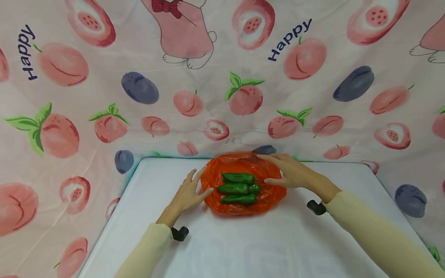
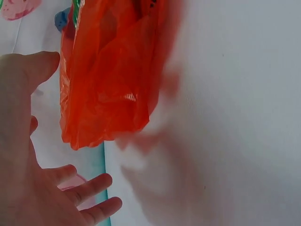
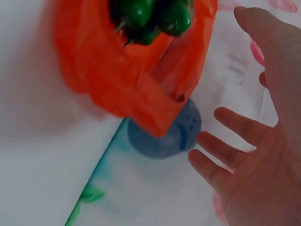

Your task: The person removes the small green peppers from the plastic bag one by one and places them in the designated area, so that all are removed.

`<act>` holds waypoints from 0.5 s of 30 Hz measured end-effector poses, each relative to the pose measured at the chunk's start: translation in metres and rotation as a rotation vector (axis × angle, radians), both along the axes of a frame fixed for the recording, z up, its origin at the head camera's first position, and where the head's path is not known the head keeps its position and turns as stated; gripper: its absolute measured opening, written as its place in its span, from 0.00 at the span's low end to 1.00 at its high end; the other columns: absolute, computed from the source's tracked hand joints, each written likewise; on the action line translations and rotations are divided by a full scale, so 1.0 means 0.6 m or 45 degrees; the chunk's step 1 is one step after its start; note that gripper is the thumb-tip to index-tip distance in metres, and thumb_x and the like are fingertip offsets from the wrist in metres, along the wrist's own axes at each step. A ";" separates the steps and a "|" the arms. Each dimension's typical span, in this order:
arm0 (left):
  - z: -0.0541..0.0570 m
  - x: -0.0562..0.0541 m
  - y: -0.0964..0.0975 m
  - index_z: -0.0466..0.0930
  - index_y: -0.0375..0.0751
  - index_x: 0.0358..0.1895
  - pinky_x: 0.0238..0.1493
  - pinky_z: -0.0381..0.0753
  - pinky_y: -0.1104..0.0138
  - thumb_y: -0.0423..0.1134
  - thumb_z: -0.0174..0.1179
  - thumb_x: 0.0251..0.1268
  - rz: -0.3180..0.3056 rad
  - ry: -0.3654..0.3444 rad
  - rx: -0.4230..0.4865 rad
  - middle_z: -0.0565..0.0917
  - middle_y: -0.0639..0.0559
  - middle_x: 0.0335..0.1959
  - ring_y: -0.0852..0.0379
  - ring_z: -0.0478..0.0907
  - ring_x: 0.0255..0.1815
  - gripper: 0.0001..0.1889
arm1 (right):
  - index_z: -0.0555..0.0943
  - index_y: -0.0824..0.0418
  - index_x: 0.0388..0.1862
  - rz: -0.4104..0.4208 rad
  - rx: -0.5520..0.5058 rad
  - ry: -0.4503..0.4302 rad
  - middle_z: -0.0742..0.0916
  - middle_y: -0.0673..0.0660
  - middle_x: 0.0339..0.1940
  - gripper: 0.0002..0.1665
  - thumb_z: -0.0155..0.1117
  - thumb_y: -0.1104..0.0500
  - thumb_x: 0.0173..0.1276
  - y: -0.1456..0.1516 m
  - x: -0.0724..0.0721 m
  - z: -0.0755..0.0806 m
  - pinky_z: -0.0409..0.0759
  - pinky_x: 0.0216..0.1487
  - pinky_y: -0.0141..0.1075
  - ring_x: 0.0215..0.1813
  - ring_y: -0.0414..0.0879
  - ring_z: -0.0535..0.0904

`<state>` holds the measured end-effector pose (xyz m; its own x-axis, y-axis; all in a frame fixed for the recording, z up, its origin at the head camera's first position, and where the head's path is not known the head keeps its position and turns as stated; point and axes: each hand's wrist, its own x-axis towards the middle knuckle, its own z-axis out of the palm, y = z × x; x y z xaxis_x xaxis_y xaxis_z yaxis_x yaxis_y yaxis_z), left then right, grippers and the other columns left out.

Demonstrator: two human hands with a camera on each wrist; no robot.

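Observation:
Several green peppers (image 1: 240, 189) lie side by side on a crumpled red plastic bag (image 1: 208, 204) near the far edge of the table. My left hand (image 1: 186, 195) is at the bag's left side, fingers spread; in the left wrist view its thumb (image 2: 44, 66) comes close to the red plastic. On the other side, my right hand (image 1: 293, 172) reaches over the bag's right edge with fingers extended. The right wrist view has the pepper stems (image 3: 124, 30) pointing out of the bag, and that hand's fingers stand apart from the plastic. Neither hand holds anything.
A white table (image 1: 222, 247) carries the bag and peppers. Behind it and at its sides hangs a pink cloth (image 1: 215, 85) printed with peaches and dark fruit. Small black devices (image 1: 180, 234) are strapped to both wrists.

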<state>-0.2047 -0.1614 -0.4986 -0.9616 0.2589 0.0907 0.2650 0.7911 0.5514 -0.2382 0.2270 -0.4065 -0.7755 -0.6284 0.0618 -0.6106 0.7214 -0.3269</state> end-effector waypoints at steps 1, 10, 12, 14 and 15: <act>0.001 0.001 0.001 0.49 0.63 0.84 0.69 0.62 0.29 0.66 0.60 0.68 0.001 -0.006 0.027 0.55 0.34 0.80 0.26 0.62 0.73 0.45 | 0.62 0.46 0.82 0.007 -0.004 -0.024 0.74 0.64 0.73 0.50 0.72 0.38 0.66 -0.009 -0.003 0.000 0.72 0.65 0.68 0.72 0.66 0.68; -0.005 -0.004 0.006 0.51 0.53 0.84 0.48 0.81 0.53 0.53 0.65 0.70 -0.043 -0.007 0.209 0.64 0.36 0.74 0.44 0.76 0.47 0.44 | 0.65 0.46 0.81 0.081 -0.061 -0.148 0.74 0.59 0.75 0.46 0.73 0.45 0.68 -0.072 -0.029 -0.003 0.70 0.68 0.67 0.73 0.63 0.68; -0.006 -0.004 0.006 0.52 0.51 0.83 0.45 0.81 0.57 0.50 0.66 0.69 -0.053 -0.015 0.232 0.66 0.35 0.72 0.45 0.76 0.44 0.44 | 0.66 0.49 0.80 0.102 -0.064 -0.161 0.75 0.58 0.75 0.44 0.72 0.46 0.69 -0.083 -0.035 -0.006 0.68 0.70 0.66 0.73 0.62 0.69; -0.005 -0.005 0.006 0.53 0.48 0.83 0.45 0.82 0.59 0.48 0.67 0.69 -0.069 -0.024 0.258 0.68 0.33 0.71 0.45 0.77 0.43 0.44 | 0.67 0.51 0.79 0.115 -0.071 -0.182 0.76 0.57 0.74 0.43 0.73 0.47 0.69 -0.093 -0.041 -0.010 0.68 0.71 0.64 0.73 0.60 0.70; -0.005 -0.004 0.006 0.53 0.47 0.83 0.44 0.82 0.59 0.46 0.67 0.69 -0.075 -0.027 0.271 0.69 0.33 0.69 0.45 0.77 0.41 0.44 | 0.68 0.52 0.79 0.124 -0.079 -0.190 0.76 0.57 0.74 0.43 0.73 0.47 0.69 -0.098 -0.044 -0.012 0.68 0.72 0.63 0.73 0.59 0.70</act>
<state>-0.2074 -0.1578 -0.5018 -0.9477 0.2918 0.1295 0.2940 0.6399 0.7100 -0.2646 0.1684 -0.4139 -0.7144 -0.6997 -0.0082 -0.6183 0.6367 -0.4608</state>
